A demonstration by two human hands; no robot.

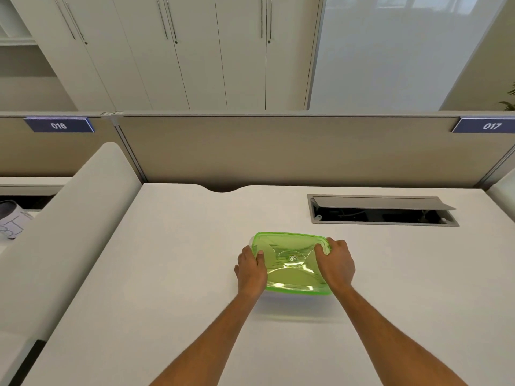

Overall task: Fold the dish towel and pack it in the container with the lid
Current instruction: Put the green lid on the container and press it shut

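White desk [172, 274] fills most of your view, backed by a beige partition [278, 151] with blue number plates reading 016 [59, 125] and 017 [491, 126], and pale cupboards [172, 51] behind that. Off beyond your right fingertips an open cable hatch [381, 210] is sunk into the desktop, its flap tilted up and dark inside.

Between your two hands sits the container, closed under its translucent green lid [291, 260]. Your left hand [251, 267] clasps the left edge, thumb lying on top of the lid and the other fingers wrapped down the side out of sight. Your right hand [336, 263] grips the right edge the same way, fingers curled over the rim. Both hands are pressed onto the lid.

You cannot make out the container's contents: the lid is glossy and tinted, and only pale shapes show through it, so whether the dish towel lies inside cannot be told. The container's body is almost wholly hidden under the lid and your hands. At the far left, past the side divider, a grey and white object [11, 218] is cut off by the frame.
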